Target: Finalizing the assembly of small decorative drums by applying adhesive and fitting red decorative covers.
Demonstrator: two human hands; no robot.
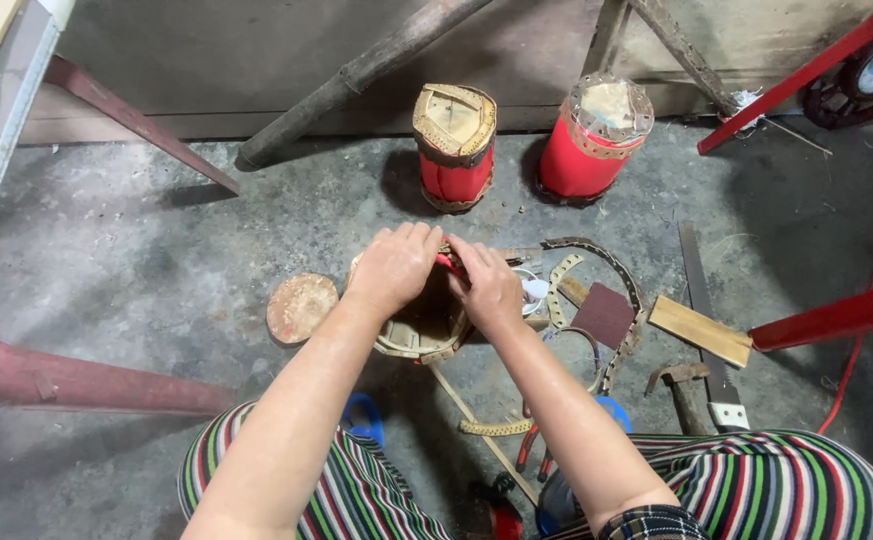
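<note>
Both hands work on the top of a small drum-like object (418, 330) with a tan wooden frame that stands on the concrete floor between my knees. My left hand (393, 268) presses on its top rim, fingers curled. My right hand (486, 285) pinches a thin red strip (448, 263) at the rim, right beside the left fingers. The inside of the frame is mostly hidden by the hands.
Two red drum-shaped pieces (454, 148) (593, 136) stand farther away. A round wooden disc (301, 307) lies left. Perforated straps (596, 265), a brown sanding pad (604, 314), a wood block (701, 330), a long blade (704, 300), a hammer (684, 385) and pliers (528, 445) lie right. Red frame legs (66, 380) surround me.
</note>
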